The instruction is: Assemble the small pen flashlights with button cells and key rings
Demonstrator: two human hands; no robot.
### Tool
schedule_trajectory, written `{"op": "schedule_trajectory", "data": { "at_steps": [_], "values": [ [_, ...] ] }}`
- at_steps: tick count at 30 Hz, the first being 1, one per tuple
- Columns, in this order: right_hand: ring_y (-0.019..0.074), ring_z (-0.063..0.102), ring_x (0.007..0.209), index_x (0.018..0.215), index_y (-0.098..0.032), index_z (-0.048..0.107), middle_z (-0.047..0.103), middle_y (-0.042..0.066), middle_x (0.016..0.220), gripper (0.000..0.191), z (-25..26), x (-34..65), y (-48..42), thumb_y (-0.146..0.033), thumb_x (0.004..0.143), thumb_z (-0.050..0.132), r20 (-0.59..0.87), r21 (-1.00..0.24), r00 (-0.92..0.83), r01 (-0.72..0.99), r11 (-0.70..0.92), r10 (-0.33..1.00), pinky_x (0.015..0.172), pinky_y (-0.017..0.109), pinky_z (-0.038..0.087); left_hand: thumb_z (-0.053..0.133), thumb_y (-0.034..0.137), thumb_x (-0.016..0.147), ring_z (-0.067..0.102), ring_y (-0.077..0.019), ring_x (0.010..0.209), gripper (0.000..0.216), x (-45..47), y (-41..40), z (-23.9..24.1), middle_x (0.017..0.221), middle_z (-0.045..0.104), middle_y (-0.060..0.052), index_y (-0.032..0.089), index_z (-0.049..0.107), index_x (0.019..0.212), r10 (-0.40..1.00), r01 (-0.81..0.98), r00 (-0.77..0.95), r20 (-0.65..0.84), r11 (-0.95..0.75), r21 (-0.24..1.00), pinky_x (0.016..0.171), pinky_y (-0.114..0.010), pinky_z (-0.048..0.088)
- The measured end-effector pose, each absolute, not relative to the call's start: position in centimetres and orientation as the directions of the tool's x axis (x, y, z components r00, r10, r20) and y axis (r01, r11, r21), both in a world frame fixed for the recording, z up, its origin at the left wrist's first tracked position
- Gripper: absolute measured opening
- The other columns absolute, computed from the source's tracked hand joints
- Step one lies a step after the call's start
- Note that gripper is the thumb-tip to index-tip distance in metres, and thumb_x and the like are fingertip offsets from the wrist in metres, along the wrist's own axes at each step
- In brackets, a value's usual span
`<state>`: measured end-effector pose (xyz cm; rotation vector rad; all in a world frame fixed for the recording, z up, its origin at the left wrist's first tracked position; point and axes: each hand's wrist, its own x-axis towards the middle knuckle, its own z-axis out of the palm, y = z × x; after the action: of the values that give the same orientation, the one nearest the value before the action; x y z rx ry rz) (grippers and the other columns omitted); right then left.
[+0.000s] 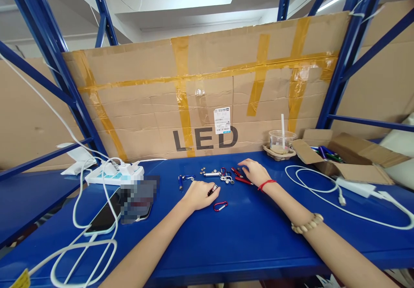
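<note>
The left forearm is being held on a slant from the lower edge of the view, forward and to the right, above the blue shelf (258,245). The left hand (198,195) is being kept low with its back turned up and its fingers curled. A small black cylinder (211,190) with a shiny end is being grasped in its grip, beside the thumb, and a red carabiner (220,206) is lying just nearer the shelf's front edge.

The right arm is being extended from the lower right corner, forward and to the left, with a beaded bracelet (307,224) being worn on the forearm and a red cord (267,183) at the wrist. The right hand (256,173) is being held back upward, its fingers bent down beside some slim red pieces (243,180); whether anything is being pinched in that grip cannot be told.

Between and beyond the hands, a silver cylinder (212,174), a silver carabiner (227,179) and small round pieces (202,169) are being left loose on the shelf. A blue cylinder (180,182) is lying to the left of this group.
</note>
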<state>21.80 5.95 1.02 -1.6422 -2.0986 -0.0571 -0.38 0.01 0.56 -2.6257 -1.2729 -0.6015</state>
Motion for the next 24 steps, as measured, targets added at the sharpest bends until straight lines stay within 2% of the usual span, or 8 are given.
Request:
{"op": "schedule_trajectory", "data": {
  "at_steps": [3, 10, 17, 24],
  "values": [
    [0.0179, 0.057, 0.089, 0.093, -0.021, 0.064, 0.062, 0.005, 0.097, 0.029, 0.5, 22.4, 6.6, -0.008, 0.075, 0.046, 0.332, -0.228, -0.209, 0.929, 0.293, 0.92, 0.076, 0.026, 0.044, 0.032, 0.034, 0.085, 0.055, -0.0135, 0.049, 0.039, -0.4, 0.0, 0.5, 0.051, 0.058, -0.002, 0.017, 0.049, 0.054, 0.718, 0.783, 0.554, 0.421, -0.622, 0.031, 0.045, -0.023, 0.025],
    [0.0136, 0.059, 0.076, 0.085, -0.022, 0.067, 0.063, 0.003, 0.086, 0.027, 0.0, 22.3, 7.0, -0.008, 0.072, 0.047, 0.341, -0.246, -0.223, 0.917, 0.315, 0.913, 0.069, 0.022, 0.045, 0.031, 0.035, 0.085, 0.054, -0.0131, 0.048, 0.04, -0.4, -0.1, 0.7, 0.05, 0.058, -0.002, 0.017, 0.051, 0.055, 0.725, 0.791, 0.554, 0.409, -0.611, 0.011, 0.044, -0.023, 0.025],
    [0.014, 0.061, 0.07, 0.084, -0.021, 0.066, 0.065, 0.003, 0.077, 0.02, 0.3, 22.0, 6.4, -0.015, 0.072, 0.052, 0.325, -0.26, -0.205, 0.919, 0.295, 0.923, 0.059, 0.021, 0.045, 0.032, 0.033, 0.085, 0.055, -0.0128, 0.049, 0.04, -0.3, 0.0, 0.5, 0.054, 0.061, -0.003, 0.017, 0.052, 0.055, 0.721, 0.8, 0.551, 0.42, -0.6, -0.019, 0.045, -0.023, 0.025],
    [0.0157, 0.062, 0.065, 0.071, -0.022, 0.066, 0.067, 0.002, 0.068, 0.01, 0.3, 21.6, 5.9, -0.022, 0.071, 0.055, 0.301, -0.319, -0.179, 0.907, 0.276, 0.937, 0.054, 0.022, 0.044, 0.035, 0.033, 0.084, 0.055, -0.0144, 0.048, 0.037, -0.3, -0.2, 0.6, 0.052, 0.06, -0.003, 0.017, 0.053, 0.056, 0.73, 0.819, 0.525, 0.438, -0.572, -0.029, 0.045, -0.024, 0.024]
  ]
}}
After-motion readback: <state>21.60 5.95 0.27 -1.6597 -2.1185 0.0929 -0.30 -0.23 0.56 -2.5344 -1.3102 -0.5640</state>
